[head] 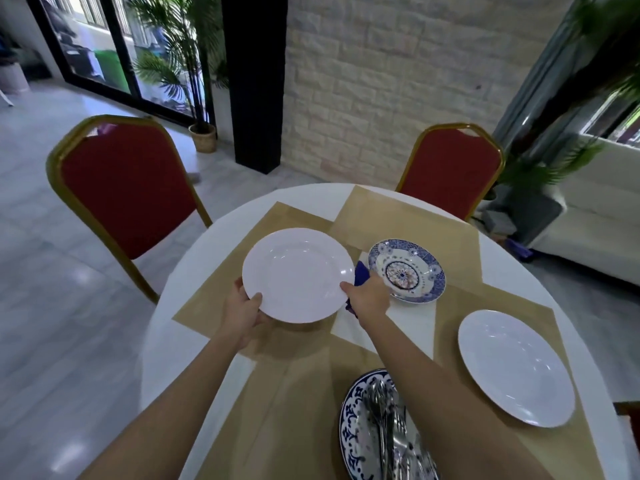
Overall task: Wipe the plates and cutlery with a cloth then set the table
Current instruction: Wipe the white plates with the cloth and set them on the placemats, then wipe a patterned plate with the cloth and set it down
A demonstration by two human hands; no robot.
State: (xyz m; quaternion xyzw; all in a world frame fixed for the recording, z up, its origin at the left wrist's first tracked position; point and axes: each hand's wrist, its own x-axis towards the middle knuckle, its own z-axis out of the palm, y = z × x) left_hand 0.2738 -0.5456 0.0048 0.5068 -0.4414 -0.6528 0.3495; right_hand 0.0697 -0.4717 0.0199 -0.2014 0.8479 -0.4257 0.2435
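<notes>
Both hands hold a round, glossy white plate above the tan paper placemat at the far left of the round white table. The left hand pinches the near-left rim with the thumb on top, and the right hand clasps the right rim while also keeping a dark blue cloth bunched against it. The plate looks stiff, smooth and breakable, probably of moderate weight and a little slippery, so a grip at opposite rims with fingers underneath seems the safest. Whether the plate already touches the placemat cannot be told, since its underside and the fingers beneath it are hidden. Most of the cloth is covered by the right hand and the plate. A blue-patterned bowl-like dish sits just beside the right hand, a second white plate lies at the right, and the pile of silver cutlery on a blue-and-white patterned platter is blurred and cut off at the bottom edge.
</notes>
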